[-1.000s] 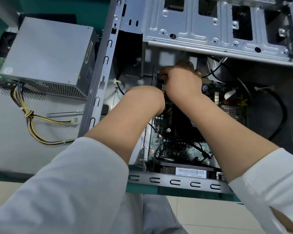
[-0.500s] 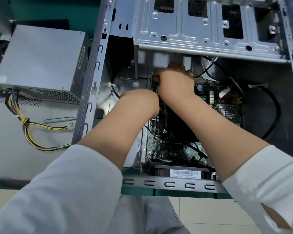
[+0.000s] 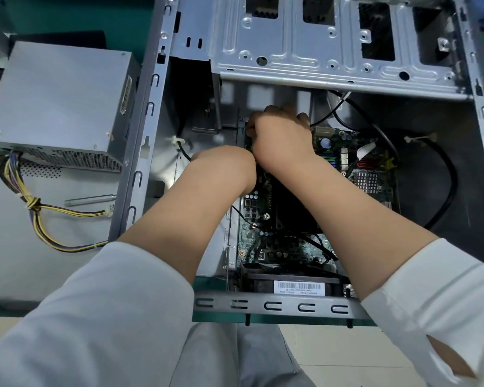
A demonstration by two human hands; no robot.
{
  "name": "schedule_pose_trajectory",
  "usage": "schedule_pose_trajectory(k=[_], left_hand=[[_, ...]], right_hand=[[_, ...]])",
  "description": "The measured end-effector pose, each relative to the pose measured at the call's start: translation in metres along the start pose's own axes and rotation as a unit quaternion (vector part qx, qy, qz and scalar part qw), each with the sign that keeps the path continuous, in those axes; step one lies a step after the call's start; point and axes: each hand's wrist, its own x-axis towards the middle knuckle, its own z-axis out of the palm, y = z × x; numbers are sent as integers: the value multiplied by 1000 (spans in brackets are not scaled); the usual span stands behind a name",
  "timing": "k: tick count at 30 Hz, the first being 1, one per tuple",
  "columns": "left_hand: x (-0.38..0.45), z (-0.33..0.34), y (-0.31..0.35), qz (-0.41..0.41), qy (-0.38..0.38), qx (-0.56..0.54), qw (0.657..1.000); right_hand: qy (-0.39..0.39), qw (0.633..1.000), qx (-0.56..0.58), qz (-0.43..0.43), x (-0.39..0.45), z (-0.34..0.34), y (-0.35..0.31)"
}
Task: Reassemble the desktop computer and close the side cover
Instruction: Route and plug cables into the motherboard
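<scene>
Head view showed the right hand curled on something hidden at the motherboard's far corner inside the open computer case, the left hand unreadable; forcing unseen risked bent pins

Silver-grey case frame, green motherboard, grey power supply with yellow, black and purple wires, black cable, white barcode label, white sleeves.
</scene>
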Motion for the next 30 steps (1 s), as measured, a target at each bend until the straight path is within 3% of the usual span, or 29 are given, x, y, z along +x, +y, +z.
schedule_pose_trajectory(k=[5,13,30], left_hand=[[0,-1,1,7,-6,9,1000],[-2,-1,0,-3,-5,-18,1000],[-8,-2,4,-13,-22,-48,999]], right_hand=[[-17,999,34,6,2,-2,2],[-9,994,58,88,6,1,-6],[-8,999,-8,40,12,-4,-11]])
